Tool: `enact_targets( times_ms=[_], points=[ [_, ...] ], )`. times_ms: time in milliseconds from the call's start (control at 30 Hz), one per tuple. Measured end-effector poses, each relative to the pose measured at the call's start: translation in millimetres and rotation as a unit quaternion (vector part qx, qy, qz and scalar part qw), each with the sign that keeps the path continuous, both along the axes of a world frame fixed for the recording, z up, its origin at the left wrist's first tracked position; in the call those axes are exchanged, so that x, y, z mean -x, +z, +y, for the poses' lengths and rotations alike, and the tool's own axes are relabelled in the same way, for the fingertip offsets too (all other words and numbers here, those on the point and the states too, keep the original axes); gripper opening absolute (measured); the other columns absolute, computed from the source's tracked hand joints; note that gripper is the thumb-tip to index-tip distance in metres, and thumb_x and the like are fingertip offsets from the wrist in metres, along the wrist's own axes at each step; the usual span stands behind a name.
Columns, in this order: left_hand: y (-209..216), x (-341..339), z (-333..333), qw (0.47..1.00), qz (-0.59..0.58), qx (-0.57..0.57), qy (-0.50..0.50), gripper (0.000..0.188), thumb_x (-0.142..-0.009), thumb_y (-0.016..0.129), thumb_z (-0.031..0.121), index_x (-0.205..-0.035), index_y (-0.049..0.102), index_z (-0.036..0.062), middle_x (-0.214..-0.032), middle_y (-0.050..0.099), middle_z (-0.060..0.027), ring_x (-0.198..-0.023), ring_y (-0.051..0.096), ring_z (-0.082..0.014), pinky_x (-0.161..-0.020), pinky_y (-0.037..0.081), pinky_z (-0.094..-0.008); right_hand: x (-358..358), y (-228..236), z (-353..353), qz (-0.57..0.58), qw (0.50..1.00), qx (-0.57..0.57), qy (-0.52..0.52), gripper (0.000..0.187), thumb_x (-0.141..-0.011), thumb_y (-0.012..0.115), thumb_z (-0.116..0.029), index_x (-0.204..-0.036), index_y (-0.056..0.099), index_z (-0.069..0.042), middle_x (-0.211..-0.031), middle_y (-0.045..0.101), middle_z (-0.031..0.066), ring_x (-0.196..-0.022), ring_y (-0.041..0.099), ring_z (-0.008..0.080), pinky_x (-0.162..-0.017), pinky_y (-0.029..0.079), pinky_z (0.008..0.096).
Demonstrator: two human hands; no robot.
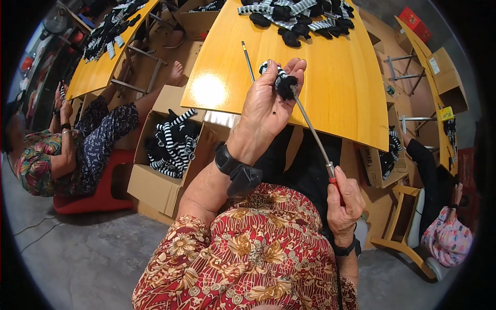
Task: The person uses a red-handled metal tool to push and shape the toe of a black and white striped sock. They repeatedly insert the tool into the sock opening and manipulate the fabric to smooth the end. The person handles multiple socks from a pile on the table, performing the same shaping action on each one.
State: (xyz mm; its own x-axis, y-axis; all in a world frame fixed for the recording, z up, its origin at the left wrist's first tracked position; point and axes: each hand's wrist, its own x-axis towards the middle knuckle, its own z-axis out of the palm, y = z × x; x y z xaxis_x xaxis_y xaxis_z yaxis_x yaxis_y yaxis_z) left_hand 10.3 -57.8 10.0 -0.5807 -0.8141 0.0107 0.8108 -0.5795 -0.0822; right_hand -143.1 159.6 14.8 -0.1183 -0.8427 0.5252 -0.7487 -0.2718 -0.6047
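My left hand (pixel 271 98) is raised over the near edge of the yellow table, palm turned up. Its thumb and fingers close around a small bunched black-and-white striped knit piece (pixel 285 87) with a fuzzy black end; I cannot tell whether it is a sock or a glove. My right hand (pixel 346 204), lower and to the right, grips the red handle of a long thin metal rod tool (pixel 313 129). The rod slants up to the left, and its far tip meets the black end of the knit piece, where the tip itself is hidden.
On the yellow table (pixel 217 67) lie a pile of striped and black knit pieces (pixel 299 18) and a thin dark stick (pixel 247 58). An open cardboard box (pixel 155 183) of striped pieces stands at left. Seated people work at left and right, near a wooden chair (pixel 400 243).
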Motion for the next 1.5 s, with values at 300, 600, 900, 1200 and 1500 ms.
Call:
enact_targets(
  times_ms=[300,600,900,1200,1500],
  points=[
    [-2,4,1,0.999,-0.035,-0.029,0.016,0.039,-0.1,0.043,0.026,-0.116,0.047,-0.0098,-0.112,0.058,-0.0228,-0.093,0.064,-0.0275,-0.083,0.058,-0.0318,2,4,4,0.055,0.998,0.009,0.008,0.042,-0.075,0.066,0.004,-0.117,0.063,-0.002,-0.078,0.062,0.0096,-0.063,0.059,0.0205,-0.055,0.049,0.0303],
    [-1,3,3,0.998,-0.064,-0.013,0.023,0.04,-0.1,0.043,0.026,-0.117,0.046,-0.0098,-0.111,0.059,-0.0224,-0.092,0.064,-0.0259,-0.078,0.059,-0.0283,3,3,7,0.041,0.999,0.003,-0.005,0.042,-0.077,0.064,0.004,-0.119,0.063,-0.003,-0.08,0.063,0.0102,-0.065,0.06,0.0209,-0.057,0.049,0.0302],
    [2,10,9,0.987,-0.143,-0.031,0.072,0.026,-0.098,0.048,0.021,-0.104,0.047,-0.0041,-0.106,0.058,-0.0199,-0.092,0.064,-0.0242,-0.077,0.059,-0.029,3,1,2,0.038,0.999,-0.012,-0.014,0.042,-0.077,0.063,0.007,-0.119,0.062,-0.003,-0.079,0.063,0.0103,-0.067,0.061,0.0213,-0.059,0.049,0.0304],
    [3,19,20,0.969,-0.227,0.01,0.098,0.02,-0.097,0.052,0.022,-0.102,0.048,0.0026,-0.091,0.056,-0.0093,-0.077,0.058,-0.0158,-0.068,0.053,-0.0255,4,6,-3,0.024,0.999,-0.043,0.002,0.04,-0.078,0.063,0.006,-0.118,0.063,-0.002,-0.076,0.061,0.0107,-0.063,0.058,0.0195,-0.056,0.047,0.0301],
    [11,27,22,0.959,-0.244,0.093,0.11,0.025,-0.099,0.049,0.033,-0.101,0.045,0.0079,-0.07,0.042,0.0038,-0.056,0.037,-0.0056,-0.056,0.035,-0.0196,-12,0,-11,-0.026,0.999,-0.041,-0.013,0.038,-0.08,0.061,0.007,-0.117,0.062,0.0,-0.074,0.059,0.0107,-0.062,0.056,0.0186,-0.055,0.046,0.0297]
  ],
)
